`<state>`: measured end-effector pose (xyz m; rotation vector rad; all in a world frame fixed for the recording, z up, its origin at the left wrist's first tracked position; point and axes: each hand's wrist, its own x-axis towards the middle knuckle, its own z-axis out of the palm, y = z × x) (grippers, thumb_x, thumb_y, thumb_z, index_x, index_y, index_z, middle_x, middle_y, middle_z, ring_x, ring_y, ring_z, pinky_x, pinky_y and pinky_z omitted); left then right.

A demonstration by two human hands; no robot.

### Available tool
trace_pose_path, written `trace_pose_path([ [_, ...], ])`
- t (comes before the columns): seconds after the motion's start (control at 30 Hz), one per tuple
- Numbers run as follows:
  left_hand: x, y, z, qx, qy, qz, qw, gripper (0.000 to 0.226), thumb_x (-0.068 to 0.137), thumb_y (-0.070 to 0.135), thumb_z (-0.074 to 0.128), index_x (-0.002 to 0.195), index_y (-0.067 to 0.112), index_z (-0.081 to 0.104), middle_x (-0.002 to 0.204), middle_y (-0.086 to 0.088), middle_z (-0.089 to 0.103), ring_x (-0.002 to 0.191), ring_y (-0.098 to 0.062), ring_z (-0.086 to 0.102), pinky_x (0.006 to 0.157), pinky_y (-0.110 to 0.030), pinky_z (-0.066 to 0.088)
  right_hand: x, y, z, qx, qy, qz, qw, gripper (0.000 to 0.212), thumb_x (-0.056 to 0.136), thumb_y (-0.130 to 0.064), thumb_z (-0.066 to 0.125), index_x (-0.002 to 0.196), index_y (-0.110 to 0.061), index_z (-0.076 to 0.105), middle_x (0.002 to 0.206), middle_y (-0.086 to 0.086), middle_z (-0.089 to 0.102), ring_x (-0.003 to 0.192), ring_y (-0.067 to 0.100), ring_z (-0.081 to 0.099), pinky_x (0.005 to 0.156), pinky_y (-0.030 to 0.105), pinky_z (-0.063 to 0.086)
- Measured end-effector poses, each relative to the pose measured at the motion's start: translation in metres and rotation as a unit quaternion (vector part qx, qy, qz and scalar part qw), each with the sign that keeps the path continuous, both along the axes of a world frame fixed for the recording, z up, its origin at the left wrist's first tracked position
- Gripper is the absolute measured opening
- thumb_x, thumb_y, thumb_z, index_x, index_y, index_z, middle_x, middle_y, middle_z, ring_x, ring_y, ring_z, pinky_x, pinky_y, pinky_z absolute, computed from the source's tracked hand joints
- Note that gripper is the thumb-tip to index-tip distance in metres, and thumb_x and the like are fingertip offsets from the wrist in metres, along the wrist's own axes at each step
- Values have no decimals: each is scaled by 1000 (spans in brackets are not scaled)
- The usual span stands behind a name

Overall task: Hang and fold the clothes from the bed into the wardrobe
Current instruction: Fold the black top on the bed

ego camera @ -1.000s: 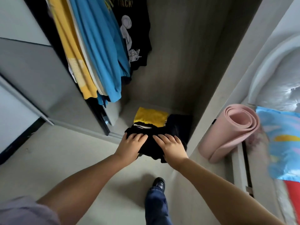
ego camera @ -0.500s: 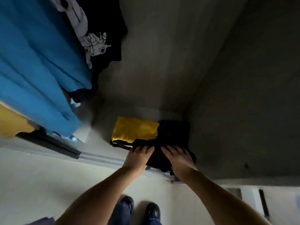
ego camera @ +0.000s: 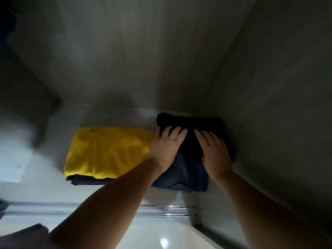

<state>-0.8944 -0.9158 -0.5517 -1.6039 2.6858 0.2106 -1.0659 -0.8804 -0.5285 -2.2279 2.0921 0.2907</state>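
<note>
A folded black garment [ego camera: 192, 130] lies on the wardrobe floor [ego camera: 115, 115], in the right back corner, on top of folded blue jeans [ego camera: 186, 177]. My left hand [ego camera: 167, 146] and my right hand [ego camera: 213, 151] both press flat on the black garment, fingers straight and spread. To its left lies a folded yellow garment [ego camera: 107, 151] over a dark folded piece [ego camera: 84, 180].
The wardrobe's right wall [ego camera: 269, 105] stands close beside the black pile. The metal sliding-door track [ego camera: 161, 211] runs along the front edge. Light floor [ego camera: 152, 236] lies below it. A pale box-like shape [ego camera: 16, 150] sits at the left.
The black garment has gone from the track edge deeper into the wardrobe, onto the jeans in the right corner. My view has dropped lower, and the hanging shirts have left the frame.
</note>
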Motion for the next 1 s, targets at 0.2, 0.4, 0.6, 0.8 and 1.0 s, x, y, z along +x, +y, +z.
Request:
trace_pose_path([
  [0.2,3,64,-106,35,-48,-15,998,60,83,28,39,142,35,40,144,7,47,132,-18,46,101,-46,41,19,56,-113,131,-3,-42,990,74,99,-25,34,145,-36,-23,161,6,-7,147,32,-9,117,51,9],
  [0.4,6,79,-111,150,-71,36,985,84,94,21,46,148,32,-18,159,-10,-15,145,-29,-15,112,-58,2,33,62,-103,227,15,-59,972,90,96,-15,43,141,-33,-32,155,9,-30,142,33,-26,115,57,0],
  [0.6,9,87,11,209,-42,12,977,81,93,13,46,152,24,-8,160,-9,-13,147,-26,-11,116,-52,8,49,32,20,314,-14,-60,947,72,98,-30,47,154,-26,2,161,10,1,148,29,2,115,53,14],
  [0.8,34,49,190,100,-35,50,993,59,97,19,40,150,15,16,152,-14,27,139,-30,28,105,-40,31,71,8,181,178,-53,-61,981,41,99,-23,38,139,-17,38,138,13,45,124,32,47,96,41,44],
  [1.0,82,47,358,33,0,80,996,32,95,18,44,125,17,55,120,-10,61,114,-28,54,90,-37,43,102,25,325,-21,-117,-10,993,29,95,-23,41,121,-16,53,116,11,63,102,35,63,76,38,48],
])
